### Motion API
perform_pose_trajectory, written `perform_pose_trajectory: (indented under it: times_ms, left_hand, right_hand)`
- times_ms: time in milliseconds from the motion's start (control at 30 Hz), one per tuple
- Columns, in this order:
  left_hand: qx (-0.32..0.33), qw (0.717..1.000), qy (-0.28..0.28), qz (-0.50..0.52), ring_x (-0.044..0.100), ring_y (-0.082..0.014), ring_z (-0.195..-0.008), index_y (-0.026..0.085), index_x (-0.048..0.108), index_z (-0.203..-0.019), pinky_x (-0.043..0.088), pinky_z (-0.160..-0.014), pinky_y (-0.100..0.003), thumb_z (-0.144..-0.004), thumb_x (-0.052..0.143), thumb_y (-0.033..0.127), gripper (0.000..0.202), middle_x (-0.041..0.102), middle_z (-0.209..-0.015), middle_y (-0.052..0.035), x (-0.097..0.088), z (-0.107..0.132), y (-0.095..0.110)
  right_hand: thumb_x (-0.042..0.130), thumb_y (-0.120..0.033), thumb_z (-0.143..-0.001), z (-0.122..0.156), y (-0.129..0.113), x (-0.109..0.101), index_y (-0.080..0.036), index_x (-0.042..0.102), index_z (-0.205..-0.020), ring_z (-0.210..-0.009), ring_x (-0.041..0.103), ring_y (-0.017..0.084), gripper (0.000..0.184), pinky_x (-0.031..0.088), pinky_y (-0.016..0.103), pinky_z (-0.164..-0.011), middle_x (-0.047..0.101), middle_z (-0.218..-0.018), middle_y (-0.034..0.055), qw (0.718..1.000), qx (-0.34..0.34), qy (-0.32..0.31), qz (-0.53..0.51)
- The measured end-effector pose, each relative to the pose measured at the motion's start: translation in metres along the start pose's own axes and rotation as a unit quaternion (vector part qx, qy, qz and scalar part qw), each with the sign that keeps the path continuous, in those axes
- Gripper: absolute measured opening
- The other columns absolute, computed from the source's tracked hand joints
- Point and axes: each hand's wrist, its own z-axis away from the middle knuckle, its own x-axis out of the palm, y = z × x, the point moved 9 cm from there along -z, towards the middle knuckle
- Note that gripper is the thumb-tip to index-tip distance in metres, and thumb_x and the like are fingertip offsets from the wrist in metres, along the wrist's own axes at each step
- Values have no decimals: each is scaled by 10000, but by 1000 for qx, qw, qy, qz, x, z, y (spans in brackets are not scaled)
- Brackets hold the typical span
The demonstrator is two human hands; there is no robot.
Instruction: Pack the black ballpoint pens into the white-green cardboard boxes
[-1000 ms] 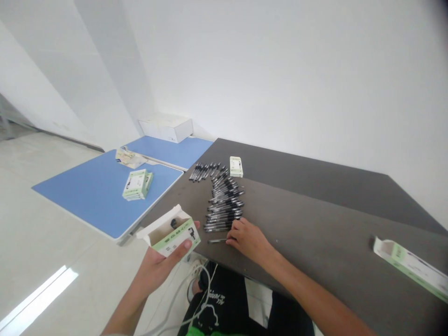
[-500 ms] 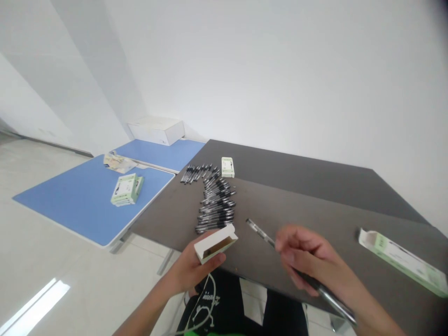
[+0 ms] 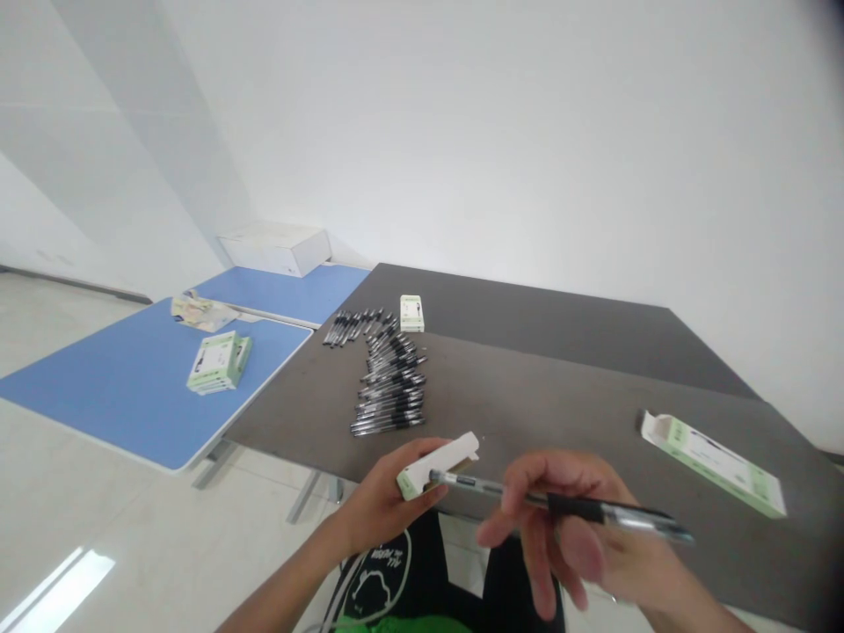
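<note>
My left hand (image 3: 386, 492) grips a small white-and-green carton (image 3: 439, 464) over the table's front edge, its end flap standing out to the right. Between the fingers of my right hand (image 3: 567, 519) lies a clear pen with a black grip (image 3: 613, 512). The pen's left end overlaps the carton in view; whether it touches, I cannot tell. Many similar pens (image 3: 392, 396) lie in a curved row on the dark table, beyond my left hand. Right of my right hand rests another carton (image 3: 716, 462) with its flap open.
The dark table (image 3: 527, 378) meets a white wall. A small carton (image 3: 411, 313) stands behind the pens. On the blue tables at left are stacked cartons (image 3: 217, 362), a crumpled wrapper (image 3: 201, 309) and a white box (image 3: 275, 248).
My right hand has brought the pen leftward, close to the carton, and the pen now lies more level. My left hand has turned the carton and shifted it slightly right. The view has shifted a little.
</note>
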Motion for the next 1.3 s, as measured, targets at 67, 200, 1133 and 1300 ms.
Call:
perform_pose_trajectory:
  times_ms: [67,200,1133,1300]
  left_hand:
    - [3,1000,5,1,673,-305,-1273,210,641,-1401,518,-1120,-428,-952,693,267,456,714,-1401,-125,1,0,3]
    - [-3,1000,1,12,675,-291,-1273,217,627,-1414,524,-1112,-413,-952,693,260,469,708,-1408,-122,4,3,2]
    - [-138,983,110,58,718,-338,-1219,225,718,-1326,567,-1086,-466,-960,680,573,506,745,-1368,-127,-31,47,-41]
    - [-171,956,234,47,737,-358,-1188,200,737,-1305,569,-1106,-498,-919,725,584,544,763,-1326,-136,-83,81,-53]
  right_hand:
    - [826,-698,-793,5,-3,-3,-227,809,-992,-540,747,174,512,443,184,-393,843,-988,148,997,-37,28,55]
    - [666,-743,-904,16,-18,-7,-233,836,-972,-546,684,159,542,530,264,-532,839,-905,104,971,-114,65,199]
    - [365,-504,-1134,-53,13,-46,-208,737,-1094,-574,640,145,477,510,254,-562,691,-719,24,765,-284,180,550]
    - [711,-386,-1002,-135,78,-37,-286,800,-1178,-955,730,219,221,574,288,-784,767,-1025,60,719,-192,68,665]
